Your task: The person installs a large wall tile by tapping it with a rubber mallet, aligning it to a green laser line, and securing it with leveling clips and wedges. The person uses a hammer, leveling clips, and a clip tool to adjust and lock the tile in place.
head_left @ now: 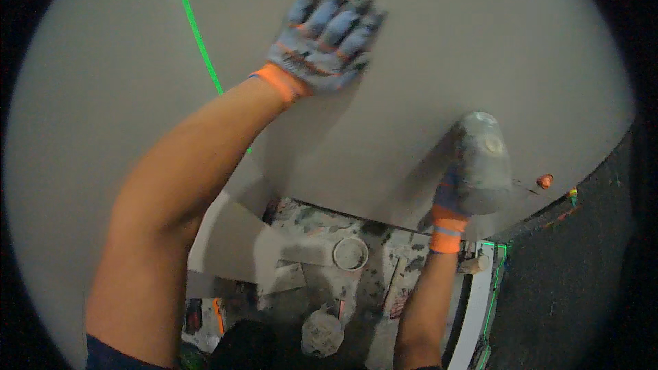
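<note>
A large pale grey tile [425, 62] stands upright in front of me and fills most of the view. My left hand [325, 38], in a grey glove with an orange cuff, lies flat against it high up, fingers spread. My right hand [449, 199], gloved the same way, grips a mortar-smeared grey rubber mallet [483, 161]. The mallet's head is at the tile's face near the lower right edge.
A green laser line [195, 31] runs down the grey surface at the left. A small orange clip [545, 181] sits at the tile's right edge beside a dark wall [569, 288]. Below, a dirty floor holds a round tub [350, 253], another round container [321, 332] and tile offcuts [233, 240].
</note>
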Demonstrator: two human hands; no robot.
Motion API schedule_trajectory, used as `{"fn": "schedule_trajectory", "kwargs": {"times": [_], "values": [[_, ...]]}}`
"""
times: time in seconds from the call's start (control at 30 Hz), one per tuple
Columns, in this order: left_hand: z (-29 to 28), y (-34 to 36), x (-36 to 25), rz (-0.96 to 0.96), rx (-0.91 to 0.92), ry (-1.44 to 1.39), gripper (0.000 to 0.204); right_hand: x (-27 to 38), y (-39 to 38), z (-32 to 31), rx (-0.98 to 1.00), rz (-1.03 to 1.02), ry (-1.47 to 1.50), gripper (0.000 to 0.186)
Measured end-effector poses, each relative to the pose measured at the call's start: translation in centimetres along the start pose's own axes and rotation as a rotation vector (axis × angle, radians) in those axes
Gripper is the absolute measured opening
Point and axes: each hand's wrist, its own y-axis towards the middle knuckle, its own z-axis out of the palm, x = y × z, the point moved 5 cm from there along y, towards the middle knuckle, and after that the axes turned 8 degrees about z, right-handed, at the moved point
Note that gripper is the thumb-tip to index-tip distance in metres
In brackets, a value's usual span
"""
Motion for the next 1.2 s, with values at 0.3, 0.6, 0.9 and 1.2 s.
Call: {"fn": "schedule_trajectory", "kwargs": {"times": [0.3, 0.6, 0.9, 1.2], "values": [[-1.4, -3.2, 5.8, 0.528, 0.173, -0.029, 0.054, -2.7, 2.3, -2.4, 0.078, -0.061, -0.147, 0.027], [-3.1, -4.0, 6.5, 0.503, -0.094, -0.184, 0.047, 14.3, 2.9, -1.5, 0.587, -0.292, 0.554, 0.032], [-1.5, -3.6, 6.0, 0.490, 0.039, -0.125, 0.054, 22.2, 0.5, 1.2, 0.479, -0.755, -0.182, 0.026], [-1.2, -3.9, 5.8, 0.535, -0.092, -0.113, 0.044, 21.0, 0.6, 2.7, 0.568, -0.714, -0.321, 0.030]]}}
